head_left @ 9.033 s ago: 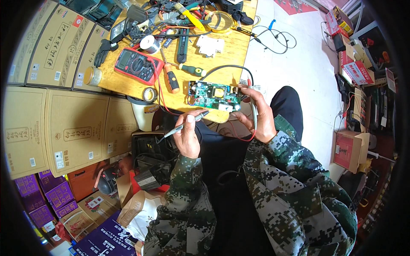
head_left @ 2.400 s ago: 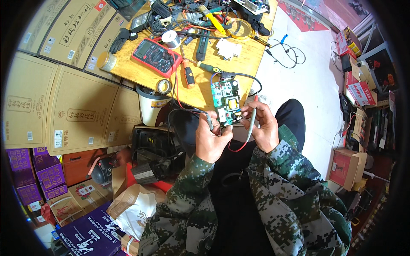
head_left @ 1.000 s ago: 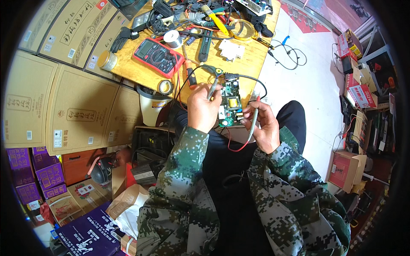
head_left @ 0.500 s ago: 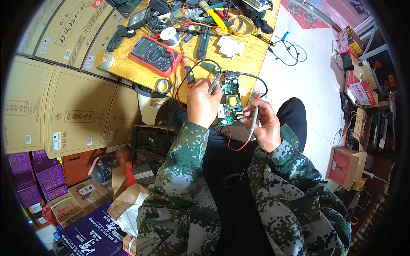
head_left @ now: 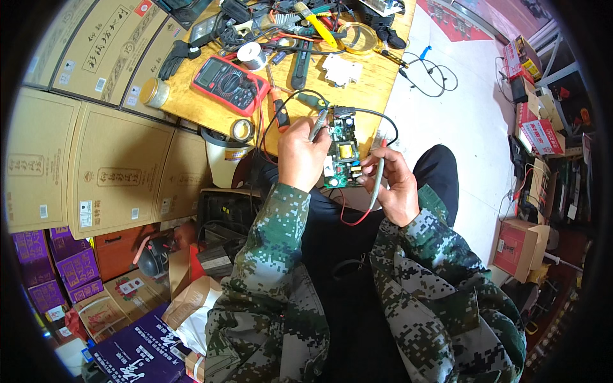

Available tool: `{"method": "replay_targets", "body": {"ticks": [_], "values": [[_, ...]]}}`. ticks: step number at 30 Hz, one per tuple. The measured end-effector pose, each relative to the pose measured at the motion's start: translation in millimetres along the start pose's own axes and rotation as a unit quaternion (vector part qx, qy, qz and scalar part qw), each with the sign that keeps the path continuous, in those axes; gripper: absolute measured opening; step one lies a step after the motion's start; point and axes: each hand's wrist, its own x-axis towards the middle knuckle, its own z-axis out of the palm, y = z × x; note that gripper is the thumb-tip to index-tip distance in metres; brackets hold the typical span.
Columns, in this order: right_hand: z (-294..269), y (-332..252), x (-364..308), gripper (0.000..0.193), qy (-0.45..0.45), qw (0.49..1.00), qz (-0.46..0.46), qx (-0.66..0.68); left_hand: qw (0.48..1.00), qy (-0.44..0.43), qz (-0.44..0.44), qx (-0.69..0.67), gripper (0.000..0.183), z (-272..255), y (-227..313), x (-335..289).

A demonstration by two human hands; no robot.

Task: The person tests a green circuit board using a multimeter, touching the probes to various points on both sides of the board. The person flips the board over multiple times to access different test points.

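A green circuit board (head_left: 345,133) with a yellow transformer stands between my two hands at the table's near edge. My left hand (head_left: 301,156) is closed around a grey multimeter probe (head_left: 317,126) beside the board's upper left edge. In my right hand (head_left: 398,188) a second grey probe (head_left: 377,177) is pinched, its red end up and a red lead curving from its lower end. My right fingertips are close to the board's lower right edge; whether they touch it I cannot tell. A red multimeter (head_left: 231,85) lies on the table beyond my left hand.
On the wooden table (head_left: 182,96) are a solder spool (head_left: 252,56), an orange-handled screwdriver (head_left: 278,105), a tape roll (head_left: 242,129), a white plastic piece (head_left: 341,70) and a yellow-handled brush (head_left: 319,29). Cardboard boxes (head_left: 121,166) are stacked at the left. A black cable (head_left: 440,80) lies on the floor.
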Motion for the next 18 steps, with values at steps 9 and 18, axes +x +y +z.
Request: {"method": "replay_targets", "body": {"ticks": [9, 18], "values": [[-1.4, 2.4, 0.3, 0.061, -0.002, 1.000, -0.007, -0.013, 1.000, -0.014, 0.008, 0.022, 0.007, -0.7, -1.1, 1.5], [-2.5, 3.1, 0.5, 0.062, -0.007, 1.000, -0.013, -0.025, 1.000, -0.024, -0.005, -0.009, 0.009, -0.5, -6.1, 2.9]]}}
